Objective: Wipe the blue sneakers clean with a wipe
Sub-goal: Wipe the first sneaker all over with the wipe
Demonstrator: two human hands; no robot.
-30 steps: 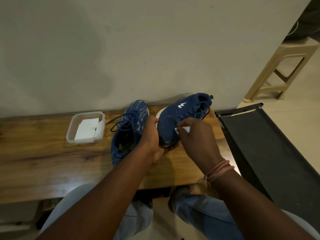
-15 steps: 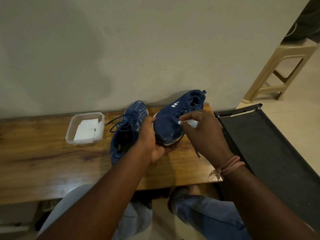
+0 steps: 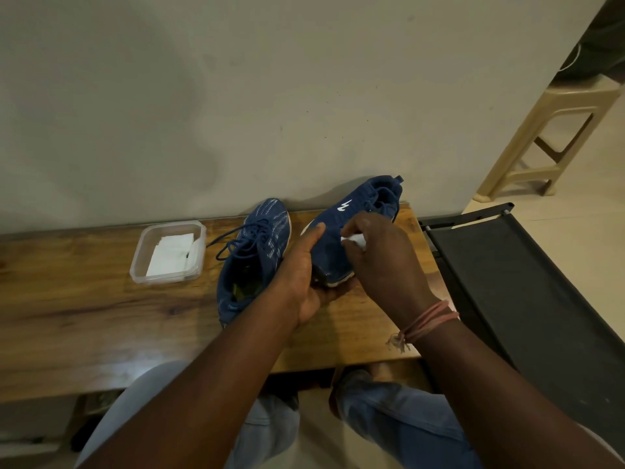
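Note:
Two blue sneakers are in view. One blue sneaker [image 3: 252, 255] lies on the wooden table [image 3: 101, 316], laces loose, toe toward the wall. The other blue sneaker [image 3: 355, 221] is lifted off the table, toe end toward me, heel toward the wall. My left hand [image 3: 304, 279] grips its toe end from below, thumb on the upper. My right hand [image 3: 382, 262] pinches a small white wipe [image 3: 355, 240] against the sneaker's upper side.
A clear plastic container [image 3: 142, 262] with folded white wipes sits on the table, left of the sneakers. A black fabric frame [image 3: 524, 282] stands right of the table. A beige plastic stool [image 3: 554, 130] is beyond it. The wall runs behind the table.
My right hand with the wipe has moved along the held sneaker's upper, first toward the laces, now back toward the toe. My left hand has tilted the sneaker slightly.

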